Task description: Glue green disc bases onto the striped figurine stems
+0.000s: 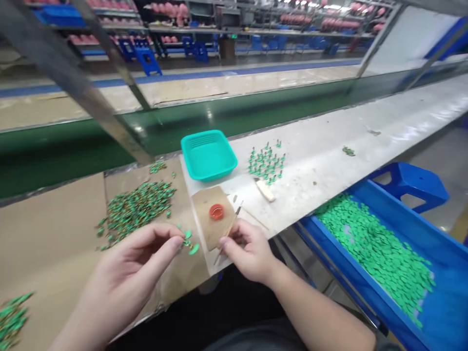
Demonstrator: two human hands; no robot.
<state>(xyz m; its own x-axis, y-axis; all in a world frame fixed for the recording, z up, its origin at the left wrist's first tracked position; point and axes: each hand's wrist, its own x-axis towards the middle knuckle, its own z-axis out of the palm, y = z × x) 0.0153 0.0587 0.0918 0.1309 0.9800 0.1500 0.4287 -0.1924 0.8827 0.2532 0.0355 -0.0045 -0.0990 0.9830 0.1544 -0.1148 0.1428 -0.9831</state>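
My left hand [135, 268] is closed in a pinch, thumb against forefinger, on a small green-and-gold piece [187, 242] with round green discs. Whether all those discs belong to the held piece, I cannot tell. My right hand [250, 249] is closed around a thin wooden-handled brush [233, 220], its dark narrow tip pointing up and away. Between the hands, a small red cap [216, 211] sits on a brown cardboard sheet [204, 199]. Beyond my left hand lies a heap of small green-and-gold parts [141, 207].
A turquoise tray [209, 155] stands behind the cardboard. Several green pieces with upright dark stems [266, 163] stand right of it, near a pale-handled tool [264, 190]. A blue bin [402, 209] of green discs and a blue stool [420, 185] are at right. Metal posts [106, 117] rise at left.
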